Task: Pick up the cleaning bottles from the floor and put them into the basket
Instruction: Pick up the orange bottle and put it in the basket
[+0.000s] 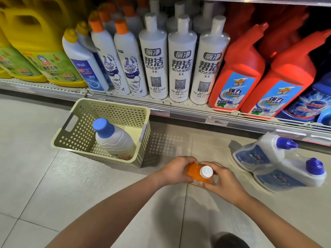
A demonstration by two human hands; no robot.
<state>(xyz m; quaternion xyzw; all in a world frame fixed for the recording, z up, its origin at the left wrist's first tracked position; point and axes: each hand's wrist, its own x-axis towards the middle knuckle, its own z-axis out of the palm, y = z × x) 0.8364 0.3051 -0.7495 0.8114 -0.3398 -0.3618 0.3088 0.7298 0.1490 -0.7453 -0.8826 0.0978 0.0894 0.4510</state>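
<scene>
An orange bottle (194, 171) with a white cap is held upright above the tiled floor, to the right of the basket. My left hand (176, 170) grips its left side and my right hand (223, 181) grips its right side. The pale yellow perforated basket (80, 135) stands on the floor at the left. A white bottle with a blue cap (114, 138) leans inside it. Two white bottles with blue caps and blue labels (279, 163) lie side by side on the floor at the right.
A low store shelf (44, 86) runs across the back, packed with yellow jugs, white bottles and red bottles (238, 76). Its price rail (215, 120) overhangs the floor just behind the basket. A dark shoe tip (231, 240) shows at the bottom edge.
</scene>
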